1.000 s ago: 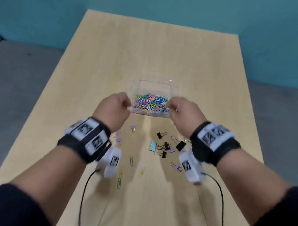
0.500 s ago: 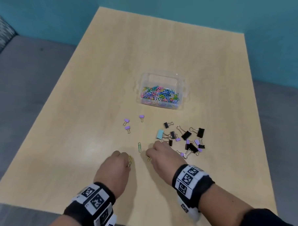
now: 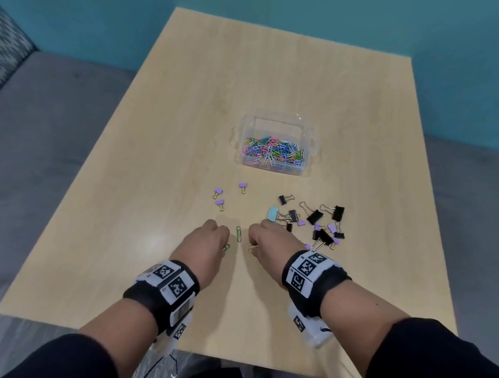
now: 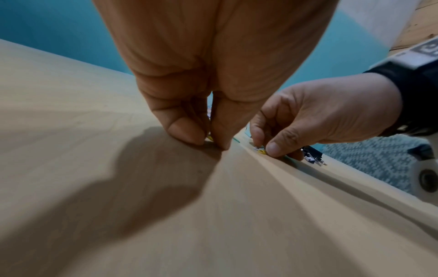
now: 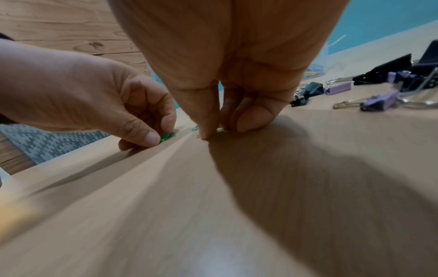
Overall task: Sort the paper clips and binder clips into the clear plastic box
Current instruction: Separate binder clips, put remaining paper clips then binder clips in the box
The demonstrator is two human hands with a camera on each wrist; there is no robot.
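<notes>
Paper clips: most already piled in the clear plastic box (image 3: 277, 124), at 12 o'clock from both hands, well apart from them.
Loose paper clips: green paper clip (image 3: 239, 233) lies flat on the worktop (image 3: 189, 100) between the two hands; a second green clip (image 5: 167, 136) is under the left grip, a yellow clip (image 3: 251, 247) under the right.
Left hand (image 3: 208, 244): thumb and forefinger pressed together at the worktop, pinching the second green clip. Fingertips stand steep, probably because flat wire gives no edge to catch otherwise.
Right hand (image 3: 271, 244): same posture, thumb and fingers pinching the yellow clip against the surface; whether it is lifted yet, cannot tell.
Binder clips (image 3: 315, 220): black, purple and one light blue, scattered at 2 o'clock from the right hand, just beside it; three small purple ones (image 3: 222, 194) at 12 o'clock from the left hand. None in the box as far as visible.
Judgement: paper clips nearly done, binder clips untouched; two-handed picking halves the trips to the box.
</notes>
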